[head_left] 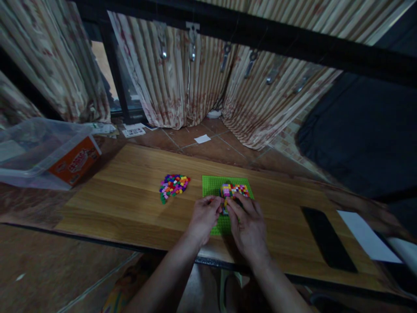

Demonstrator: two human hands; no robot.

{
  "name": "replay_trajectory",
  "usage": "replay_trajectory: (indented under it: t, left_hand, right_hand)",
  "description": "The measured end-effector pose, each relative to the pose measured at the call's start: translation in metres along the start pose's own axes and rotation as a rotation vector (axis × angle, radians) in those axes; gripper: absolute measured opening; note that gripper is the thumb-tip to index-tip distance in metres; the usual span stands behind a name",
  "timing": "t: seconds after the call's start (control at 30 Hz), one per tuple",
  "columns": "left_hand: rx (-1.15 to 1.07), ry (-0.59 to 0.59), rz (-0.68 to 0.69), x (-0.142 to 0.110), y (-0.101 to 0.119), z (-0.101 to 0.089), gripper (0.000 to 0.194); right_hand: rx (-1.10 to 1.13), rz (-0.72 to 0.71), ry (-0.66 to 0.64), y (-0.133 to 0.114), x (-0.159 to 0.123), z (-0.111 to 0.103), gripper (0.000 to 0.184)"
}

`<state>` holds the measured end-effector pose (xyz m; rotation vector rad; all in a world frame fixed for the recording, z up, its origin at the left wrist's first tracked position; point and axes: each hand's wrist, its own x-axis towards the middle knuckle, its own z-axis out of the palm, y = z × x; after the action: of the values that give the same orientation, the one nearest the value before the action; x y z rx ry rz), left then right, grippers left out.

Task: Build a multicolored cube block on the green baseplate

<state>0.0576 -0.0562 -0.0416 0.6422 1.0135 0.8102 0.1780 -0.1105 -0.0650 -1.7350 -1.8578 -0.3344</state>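
A green studded baseplate (pixel 211 184) lies on the wooden table, with a low build of many-coloured toy bricks (pixel 227 190) on it. My left hand (pixel 204 217) is at the build's left side, thumb and fingers pinched together; whatever sits between the fingertips is too small to make out. Over the build's near right part, my right hand (pixel 249 224) is curled, its fingers against the bricks and partly covering them. Both hands' fingertips nearly meet at the build's left edge. Left of the plate lies a loose pile of small coloured bricks (pixel 175 186).
The wooden table (pixel 130 187) carries a black flat object (pixel 328 239) at right, beside a white sheet (pixel 368 237). A clear plastic bin (pixel 39 152) with an orange label stands at far left. Striped curtains (pixel 169 87) hang behind, and papers (pixel 134 132) lie beyond the table.
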Motion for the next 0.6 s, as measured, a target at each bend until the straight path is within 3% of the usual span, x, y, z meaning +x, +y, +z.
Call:
replay_trajectory:
  t: [0.3, 0.47, 0.6]
  left_hand:
    - [-0.003, -0.006, 0.005, 0.001, -0.0027, -0.0007, 0.018]
    - [-0.015, -0.011, 0.004, -0.0007, -0.0014, -0.0015, 0.023]
    - [-0.084, -0.088, -0.008, -0.0029, 0.0025, -0.0055, 0.029]
  right_hand:
    - [-0.043, 0.05, -0.013, -0.0031, -0.0068, 0.0058, 0.031]
    - [0.102, 0.108, 0.004, -0.0037, -0.0051, 0.0033, 0.037]
    - [0.267, 0.223, 0.096, -0.0027, 0.0007, -0.0021, 0.035]
